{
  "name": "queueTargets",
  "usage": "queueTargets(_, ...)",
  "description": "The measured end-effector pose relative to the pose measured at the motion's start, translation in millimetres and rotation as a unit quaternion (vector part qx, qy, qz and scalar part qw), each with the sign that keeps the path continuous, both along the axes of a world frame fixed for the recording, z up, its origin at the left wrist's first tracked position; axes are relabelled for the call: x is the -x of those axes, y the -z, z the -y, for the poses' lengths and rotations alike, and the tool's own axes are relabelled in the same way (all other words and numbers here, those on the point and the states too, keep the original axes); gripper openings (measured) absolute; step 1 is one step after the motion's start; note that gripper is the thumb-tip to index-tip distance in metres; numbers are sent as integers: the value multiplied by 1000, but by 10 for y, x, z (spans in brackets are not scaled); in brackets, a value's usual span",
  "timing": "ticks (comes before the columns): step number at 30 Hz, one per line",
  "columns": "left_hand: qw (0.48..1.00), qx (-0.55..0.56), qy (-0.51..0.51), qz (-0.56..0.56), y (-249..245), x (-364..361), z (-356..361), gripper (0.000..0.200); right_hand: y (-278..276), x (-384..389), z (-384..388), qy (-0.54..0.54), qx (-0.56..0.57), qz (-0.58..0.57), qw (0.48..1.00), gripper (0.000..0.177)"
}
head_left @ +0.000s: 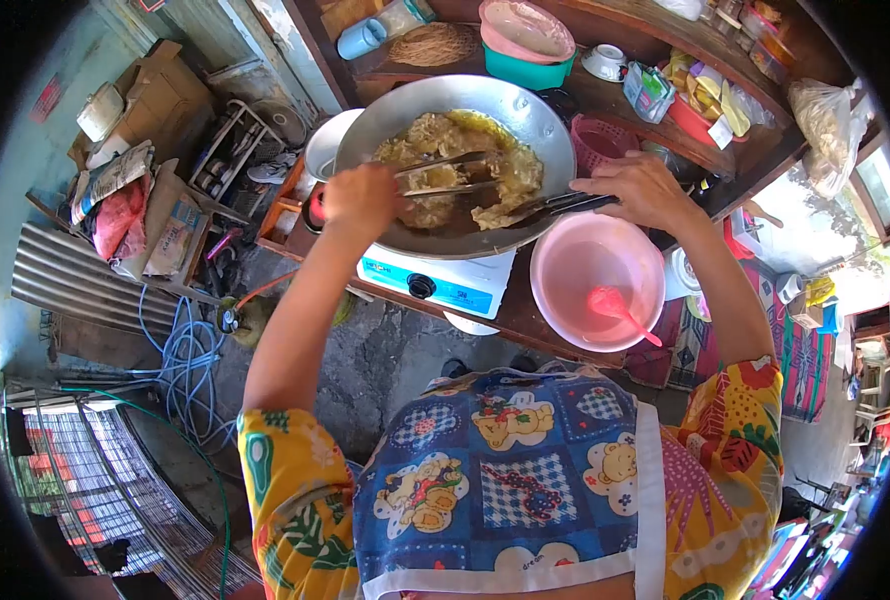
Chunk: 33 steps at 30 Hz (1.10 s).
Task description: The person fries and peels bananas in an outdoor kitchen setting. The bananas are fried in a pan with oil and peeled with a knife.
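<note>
Seen from the head camera, the left hand is gripping metal tongs in a closed fist, coming in from the wok's nine o'clock so the tips are lying across the frying food. The right hand is curling round a spatula from three o'clock, probably bracing the food's edge. At five o'clock a pink bowl is keeping its ladle within reach, beside the stove.

- A blue teddy-bear patchwork apron, edged in white, is worn.
- A yellow, flower-printed, short-sleeved shirt is worn beneath.
- The left hand and right hand are left uncovered.
</note>
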State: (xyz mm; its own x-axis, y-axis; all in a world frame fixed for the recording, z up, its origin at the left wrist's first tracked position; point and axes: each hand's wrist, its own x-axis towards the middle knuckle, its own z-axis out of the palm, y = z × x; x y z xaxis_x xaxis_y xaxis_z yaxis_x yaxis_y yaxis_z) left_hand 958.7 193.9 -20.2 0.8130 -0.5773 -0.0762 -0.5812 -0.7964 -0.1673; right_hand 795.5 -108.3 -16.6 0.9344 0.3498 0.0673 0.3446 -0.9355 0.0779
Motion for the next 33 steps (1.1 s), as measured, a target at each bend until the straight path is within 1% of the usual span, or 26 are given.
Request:
queueTargets(2, 1000, 2, 13, -10, 130, -76, 213, 43, 23, 30, -21, -34, 0, 37, 999, 45)
queueTargets(4, 998, -17, 57, -2, 188, -110, 357, 42, 43, 71, -31, -44, 9, 49, 998, 44)
queueTargets(6, 997, -27, 68, -1, 202, -142, 431, 42, 53, 124, -23, -54, 17, 59, 997, 44)
queueTargets(8, 998, -21, 60, -24, 171, -150, 433, 41, 39, 193, -35, -48, 45, 67, 996, 45)
queueTargets(15, 998, -5, 53, -39, 308, -252, 435, 38, 22, 321, 61, -28, 65, 71, 995, 47)
queueTargets(17, 998, 2, 54, -34, 346, -280, 429, 36, -19, 343, 93, -38, 84, 104, 990, 46)
queueTargets(21, 998, -7, 53, -17, 363, -280, 483, 34, -25, 374, 124, -23, 58, 98, 993, 44)
queueTargets(23, 998, -11, 53, -32, 356, -277, 513, 33, -18, 381, 87, -21, 115, 96, 988, 42)
queueTargets(24, 998, -11, 54, -32, 366, -284, 512, 33, -16, 379, 92, -21, 115, 96, 989, 42)
queueTargets(26, 997, -13, 81, -10, 392, -304, 493, 37, -12, 363, 122, -9, 51, 86, 995, 41)
queueTargets(27, 997, -14, 81, -10, 355, -291, 490, 37, 4, 356, 173, -9, 51, 86, 995, 41)
queueTargets(29, 998, 3, 55, -13, 251, -273, 427, 44, 25, 352, 281, 47, -6, 64, 997, 43)
queueTargets(30, 998, 2, 56, -14, 221, -286, 361, 44, 21, 359, 308, 47, -6, 64, 997, 43)
queueTargets(32, 998, 39, 40, 26, 152, -343, 184, 53, 7, 362, 365, 114, -97, 29, 988, 47)
queueTargets(33, 998, 39, 40, 27, 69, -335, 97, 53, 27, 364, 411, 107, -114, 59, 986, 49)
